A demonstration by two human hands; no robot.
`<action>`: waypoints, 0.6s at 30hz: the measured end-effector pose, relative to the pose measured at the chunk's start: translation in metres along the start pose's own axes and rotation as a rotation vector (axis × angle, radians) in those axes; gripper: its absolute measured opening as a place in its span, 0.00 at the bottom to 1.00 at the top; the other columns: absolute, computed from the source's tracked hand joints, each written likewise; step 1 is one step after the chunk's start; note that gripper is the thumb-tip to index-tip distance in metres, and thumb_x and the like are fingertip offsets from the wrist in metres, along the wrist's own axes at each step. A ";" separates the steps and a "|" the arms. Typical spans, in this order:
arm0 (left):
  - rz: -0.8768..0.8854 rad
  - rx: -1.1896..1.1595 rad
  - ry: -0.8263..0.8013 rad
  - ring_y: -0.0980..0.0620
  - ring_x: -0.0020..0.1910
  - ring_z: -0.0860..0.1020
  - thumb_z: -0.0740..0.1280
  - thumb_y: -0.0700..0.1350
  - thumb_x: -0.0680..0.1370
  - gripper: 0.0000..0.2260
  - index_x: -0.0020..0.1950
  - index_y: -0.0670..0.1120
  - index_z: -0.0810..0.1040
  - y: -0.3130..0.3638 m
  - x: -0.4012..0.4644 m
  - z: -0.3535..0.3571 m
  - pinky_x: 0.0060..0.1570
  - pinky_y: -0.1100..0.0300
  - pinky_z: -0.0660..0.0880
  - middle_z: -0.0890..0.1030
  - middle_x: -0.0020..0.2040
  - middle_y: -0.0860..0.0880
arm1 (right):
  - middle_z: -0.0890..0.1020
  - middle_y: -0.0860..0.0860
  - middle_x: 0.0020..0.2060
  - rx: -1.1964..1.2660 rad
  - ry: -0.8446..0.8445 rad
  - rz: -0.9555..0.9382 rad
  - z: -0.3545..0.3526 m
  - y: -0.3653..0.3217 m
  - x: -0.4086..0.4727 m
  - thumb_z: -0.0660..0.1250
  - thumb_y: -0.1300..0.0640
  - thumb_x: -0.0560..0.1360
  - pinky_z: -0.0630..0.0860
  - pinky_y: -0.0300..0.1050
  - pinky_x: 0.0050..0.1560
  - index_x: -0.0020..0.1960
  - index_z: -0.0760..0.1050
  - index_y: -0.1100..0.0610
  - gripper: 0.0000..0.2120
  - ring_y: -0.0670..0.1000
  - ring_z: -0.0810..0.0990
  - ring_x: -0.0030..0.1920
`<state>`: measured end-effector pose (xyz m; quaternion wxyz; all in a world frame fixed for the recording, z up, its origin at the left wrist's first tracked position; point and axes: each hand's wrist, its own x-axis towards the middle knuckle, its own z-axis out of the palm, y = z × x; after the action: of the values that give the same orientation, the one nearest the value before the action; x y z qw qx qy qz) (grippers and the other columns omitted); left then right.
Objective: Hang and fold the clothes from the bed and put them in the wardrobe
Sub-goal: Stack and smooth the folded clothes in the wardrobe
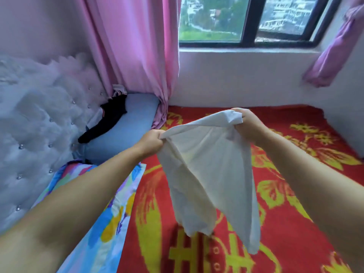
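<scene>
My two bare forearms come into view from the bottom corners and reach forward over the bed [295,243]. My left hand [151,141] is clenched on one bunched edge of a white garment [206,174], and my right hand [249,125] grips the other upper edge, the fingers curled around a fold of cloth. The garment hangs in the air between my hands, above the middle of the bed, and its lower end falls loose toward the blanket [285,223] without lying flat on it.

I think I am shaking it open before I fold it or hang it. The risk is that my grip is on bunched cloth and not on clear corners or shoulders, so the garment can open crooked and the fold will be uneven. The loose lower end can also drag and gather on the blanket.

The garment is thin, soft and wrinkled, a little transparent where the light passes. The blanket is red with yellow patterns and looks fuzzy. Along the left edge of the bed lies a smooth colourful sheet [110,219]. At the head corner a blue pillow [126,133] carries a black garment [106,123], next to the padded headboard [35,134] with small shiny buttons and the pink curtain [137,56].
</scene>
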<state>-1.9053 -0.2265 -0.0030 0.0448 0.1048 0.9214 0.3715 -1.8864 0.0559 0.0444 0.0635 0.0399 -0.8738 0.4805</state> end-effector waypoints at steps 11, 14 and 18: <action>0.044 -0.364 0.112 0.52 0.27 0.62 0.59 0.44 0.64 0.07 0.26 0.46 0.68 0.105 -0.014 -0.015 0.27 0.59 0.58 0.65 0.27 0.49 | 0.78 0.47 0.29 0.211 0.185 -0.118 -0.112 -0.076 -0.034 0.53 0.76 0.74 0.72 0.34 0.26 0.43 0.75 0.59 0.18 0.40 0.75 0.26; 0.110 -0.470 0.161 0.53 0.26 0.60 0.59 0.47 0.64 0.07 0.27 0.49 0.64 0.119 -0.021 -0.017 0.28 0.59 0.56 0.63 0.26 0.52 | 0.78 0.47 0.27 0.355 0.288 -0.043 -0.127 -0.085 -0.041 0.52 0.72 0.75 0.76 0.41 0.24 0.40 0.76 0.53 0.20 0.44 0.76 0.26; 0.296 -0.479 -0.062 0.60 0.28 0.68 0.69 0.58 0.72 0.16 0.40 0.45 0.75 0.115 -0.033 -0.017 0.29 0.66 0.66 0.72 0.29 0.57 | 0.79 0.55 0.37 0.465 0.419 -0.048 -0.156 -0.105 -0.039 0.55 0.71 0.75 0.79 0.46 0.27 0.47 0.77 0.60 0.14 0.53 0.78 0.37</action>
<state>-1.8577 -0.1644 0.0888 0.0419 0.2360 0.7802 0.5778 -1.8223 0.1312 0.2090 0.2428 -0.0261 -0.7071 0.6636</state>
